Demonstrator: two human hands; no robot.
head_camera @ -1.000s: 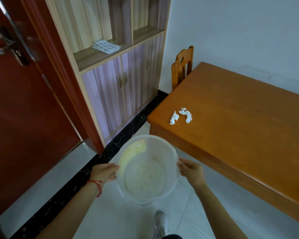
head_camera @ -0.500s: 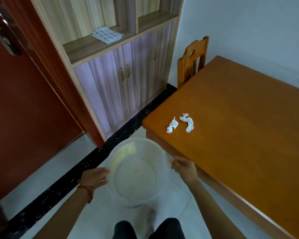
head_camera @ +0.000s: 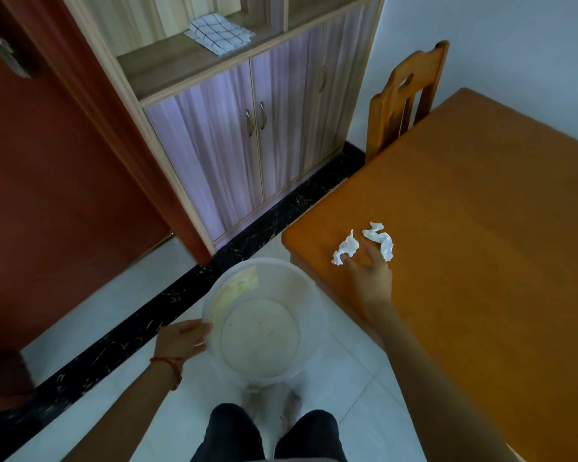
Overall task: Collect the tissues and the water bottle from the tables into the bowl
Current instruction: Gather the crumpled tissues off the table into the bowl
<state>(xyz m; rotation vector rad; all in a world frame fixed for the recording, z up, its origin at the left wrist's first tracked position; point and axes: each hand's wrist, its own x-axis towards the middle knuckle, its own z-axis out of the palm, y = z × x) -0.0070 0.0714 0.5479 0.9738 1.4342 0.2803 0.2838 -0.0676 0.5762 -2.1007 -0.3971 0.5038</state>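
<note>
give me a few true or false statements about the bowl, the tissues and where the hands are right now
1. The left hand holds the translucent plastic bowl by its rim. True.
2. Two crumpled white tissues lie in the bowl. False: both lie on the orange wooden table.
3. The right hand reaches over the table at the tissues. True.
4. A water bottle stands beside the tissues. False: no bottle is in view.
5. The bowl rests on the table. False: it is held above the floor.
</note>
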